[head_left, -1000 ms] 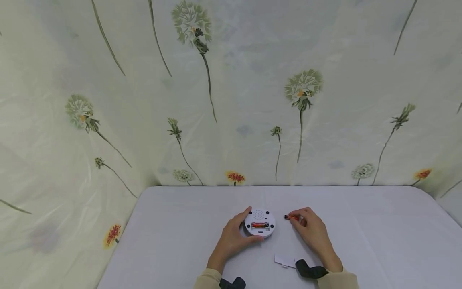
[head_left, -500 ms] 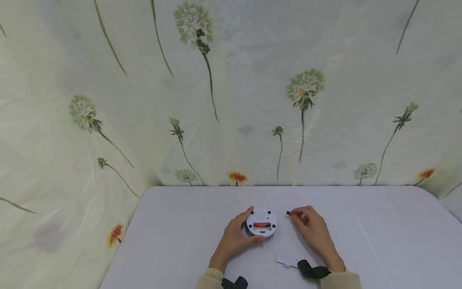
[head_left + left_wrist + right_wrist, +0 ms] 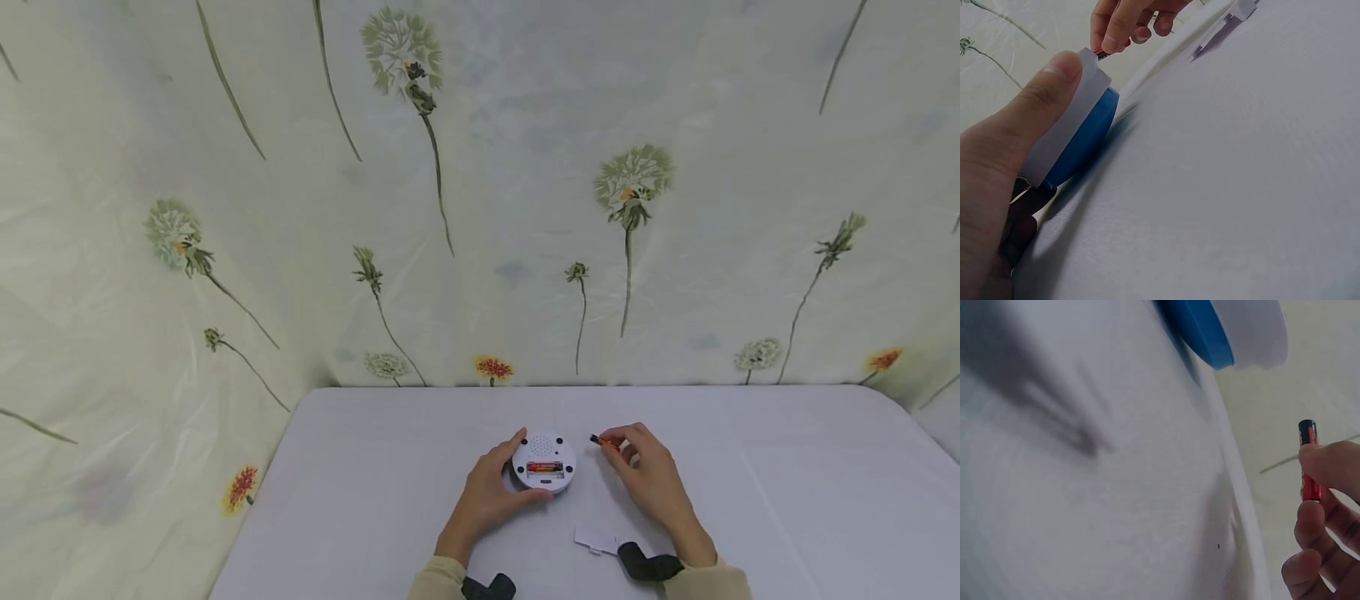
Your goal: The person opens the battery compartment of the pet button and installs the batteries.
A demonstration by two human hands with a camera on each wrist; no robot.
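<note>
A round white device point(image 3: 541, 447) lies with its speaker-holed face up, a red battery point(image 3: 544, 467) in its open compartment. My left hand point(image 3: 487, 500) grips the device by its rim, thumb at the near edge, fingers at the far left. In the left wrist view, the device point(image 3: 1067, 134) shows a white side and a blue part beneath. Just right of it, my right hand point(image 3: 654, 479) pinches a red and black battery point(image 3: 596, 439) between thumb and fingers. The right wrist view shows this battery point(image 3: 1308, 432) upright in the picture, apart from the device.
A small white cover point(image 3: 595, 540) lies on the white-clothed table point(image 3: 360, 467) in front of the device, near the right wrist. Black wrist mounts sit at both wrists. Behind the table hangs a curtain point(image 3: 480, 192) printed with dandelions.
In the head view, the right hand has lifted the battery slightly away and tilted it, then shifted it a little left towards the device. The left hand still holds the device.
</note>
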